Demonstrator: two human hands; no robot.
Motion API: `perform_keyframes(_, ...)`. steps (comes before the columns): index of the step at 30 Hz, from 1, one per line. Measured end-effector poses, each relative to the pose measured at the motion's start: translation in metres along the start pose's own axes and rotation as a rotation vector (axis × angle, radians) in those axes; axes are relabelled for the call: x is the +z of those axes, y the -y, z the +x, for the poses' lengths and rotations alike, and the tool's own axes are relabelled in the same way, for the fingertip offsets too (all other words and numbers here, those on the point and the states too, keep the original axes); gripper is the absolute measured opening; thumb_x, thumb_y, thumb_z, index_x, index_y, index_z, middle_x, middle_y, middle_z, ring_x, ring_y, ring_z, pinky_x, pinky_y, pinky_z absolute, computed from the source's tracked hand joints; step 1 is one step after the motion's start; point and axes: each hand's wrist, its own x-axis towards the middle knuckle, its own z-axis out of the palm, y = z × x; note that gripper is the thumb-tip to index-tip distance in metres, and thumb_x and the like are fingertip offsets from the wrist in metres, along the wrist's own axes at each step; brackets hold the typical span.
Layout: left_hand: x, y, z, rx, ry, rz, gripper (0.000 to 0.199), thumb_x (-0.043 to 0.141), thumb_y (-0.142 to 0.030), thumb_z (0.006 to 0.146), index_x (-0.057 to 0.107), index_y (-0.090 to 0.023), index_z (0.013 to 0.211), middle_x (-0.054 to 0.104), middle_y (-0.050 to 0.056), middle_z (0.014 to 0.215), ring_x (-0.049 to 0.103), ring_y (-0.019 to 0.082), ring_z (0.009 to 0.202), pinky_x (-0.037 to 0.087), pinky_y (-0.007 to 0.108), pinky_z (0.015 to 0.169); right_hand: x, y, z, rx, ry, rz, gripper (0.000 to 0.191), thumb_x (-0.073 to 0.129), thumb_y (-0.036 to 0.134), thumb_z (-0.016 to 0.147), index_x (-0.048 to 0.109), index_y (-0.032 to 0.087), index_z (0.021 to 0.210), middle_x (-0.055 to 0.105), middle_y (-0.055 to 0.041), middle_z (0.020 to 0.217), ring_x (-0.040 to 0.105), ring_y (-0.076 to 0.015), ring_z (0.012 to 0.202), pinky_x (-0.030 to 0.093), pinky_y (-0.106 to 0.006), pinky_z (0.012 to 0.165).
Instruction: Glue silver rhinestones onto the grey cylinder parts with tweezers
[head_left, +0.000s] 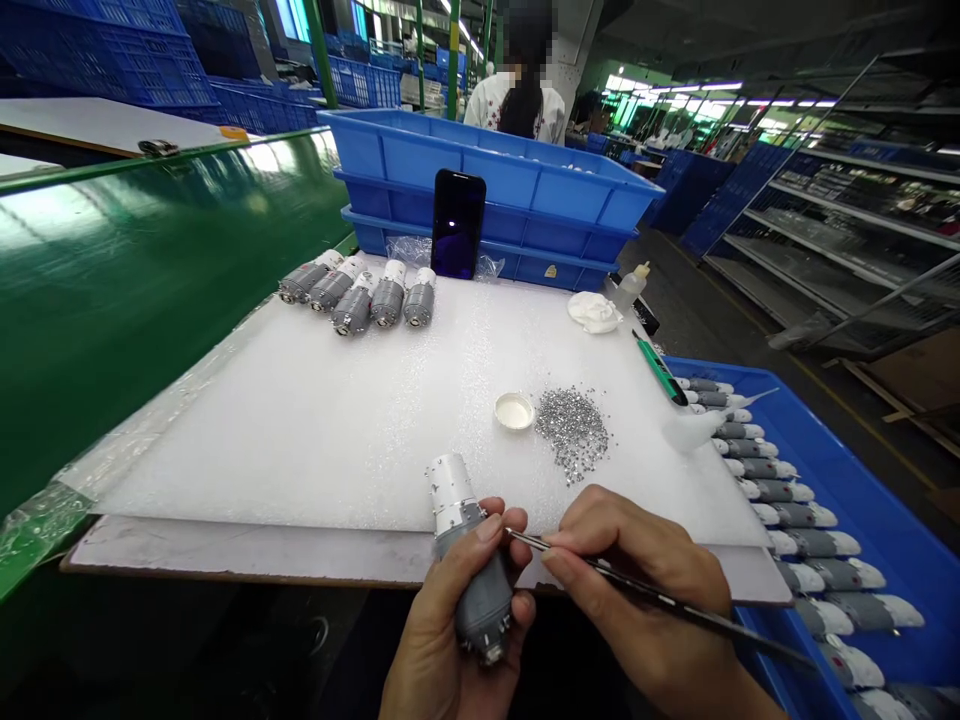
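Note:
My left hand (457,610) is closed around a grey-and-white cylindrical model (484,600), tilted with its white end away from me. Small metallic studs dot the white part and the near grey end. Pinched in my right hand (645,590) is a thin paintbrush (675,605) with a dark handle and a silver ferrule. Its tip is close to the left fingertips beside the model; whether it touches cannot be made out. Beyond the hands, a small white cap (514,411) with pale contents sits beside a scattered pile of tiny silver pieces (574,430).
Several similar models (387,295) stand at the table's back left. A phone (457,225) leans on stacked blue crates (525,180). Right are a white cloth (595,312), a dropper bottle (631,287), a green cutter (660,368) and a blue bin (847,480) of models. A person (517,100) is behind.

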Motion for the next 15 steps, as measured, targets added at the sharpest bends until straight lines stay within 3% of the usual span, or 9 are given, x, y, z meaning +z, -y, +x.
perform_keyframes(4,-0.001,-0.003,0.004,0.102,0.173,0.086,0.023,0.079,-0.015,0.077,0.072,-0.012,0.099,0.072,0.006,0.081,0.062,0.010,0.057,0.049,0.016,0.041,-0.013,-0.010,0.017,0.326,0.024,0.155,0.027,0.066,0.032,0.091,0.058,0.018,0.069,0.049,0.0039,0.059,0.041,-0.0080,0.050,0.031,-0.021,0.044)
perform_keyframes(7,-0.004,-0.004,0.007,0.176,0.304,0.220,0.036,0.088,-0.032,0.068,0.071,-0.014,0.094,0.069,0.001,0.070,0.053,0.007,0.043,0.043,0.016,0.036,-0.024,-0.025,0.048,0.477,0.091,0.214,0.033,0.069,0.040,0.086,0.057,0.018,0.066,0.041,0.0070,0.051,0.031,-0.0065,0.044,0.023,-0.021,0.040)
perform_keyframes(10,-0.009,-0.004,0.008,0.190,0.317,0.359,0.048,0.089,-0.047,0.062,0.070,-0.016,0.093,0.068,0.000,0.064,0.051,0.007,0.038,0.041,0.017,0.035,-0.030,-0.040,0.082,0.535,0.156,0.105,0.031,0.070,0.038,0.080,0.057,0.017,0.062,0.045,0.0060,0.051,0.032,-0.0060,0.042,0.022,-0.021,0.039)
perform_keyframes(15,-0.016,-0.004,0.006,0.256,0.270,0.503,0.047,0.081,-0.051,0.071,0.067,-0.017,0.099,0.068,0.001,0.068,0.055,0.010,0.044,0.045,0.023,0.044,-0.025,-0.054,0.121,0.564,0.265,-0.065,0.022,0.069,0.025,0.072,0.060,0.015,0.056,0.053,0.0025,0.049,0.037,-0.0055,0.040,0.023,-0.020,0.038)
